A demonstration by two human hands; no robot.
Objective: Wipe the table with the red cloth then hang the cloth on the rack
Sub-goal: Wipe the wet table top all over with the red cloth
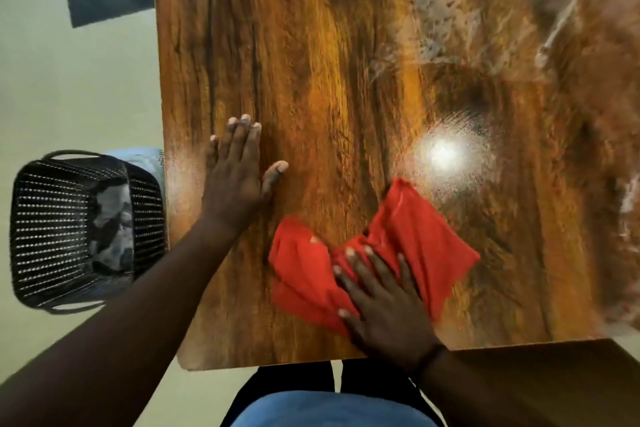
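No writing shows anywhere; the right hand [384, 302] lies flat, fingers spread, pressing down on the crumpled red cloth [374, 253] near the front edge of the wooden table [311, 62]. The left hand [239, 170] rests palm-down and open on the bare wood, just left of the cloth. On the floor beside the table stands a black mesh basket [52, 229], holding something grey and crumpled.

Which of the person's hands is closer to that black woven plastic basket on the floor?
Left. The left hand lies flat near the table edge beside the black woven plastic basket; the right hand presses the red cloth farther away.
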